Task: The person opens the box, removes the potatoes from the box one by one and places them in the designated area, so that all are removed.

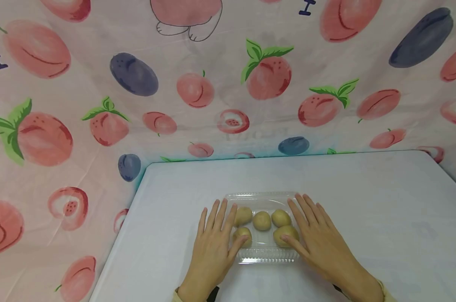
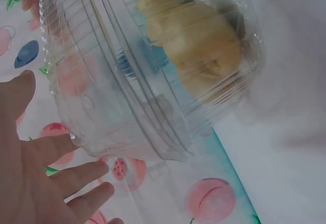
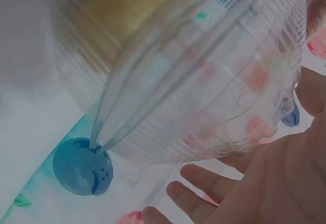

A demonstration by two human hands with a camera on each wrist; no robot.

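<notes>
The white table top (image 1: 375,201) spreads past the clear box (image 1: 266,255) toward 12, 3 and 9 o'clock. The box's front side runs from 9 to 3 o'clock, with yellowish balls (image 1: 262,221) inside. It sits at 3 o'clock from the left hand (image 1: 214,242) and 9 o'clock from the right hand (image 1: 319,241), both loose, straight fingers touching it.

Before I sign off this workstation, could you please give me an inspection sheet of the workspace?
Surface: white rectangular tabletop, under the container.
Job's things: clear, ribbed plastic container, lid lowered, latching cannot be told; five yellowish, rounded pieces visible inside.
Clutter: nothing seen.
Grips: left grip, a bare hand, fingers extended at the container's left side; right grip, likewise, at its right.
Cables: nothing seen.
Surroundings: pale cloth printed with pink and blue fruit, behind the tabletop.
</notes>
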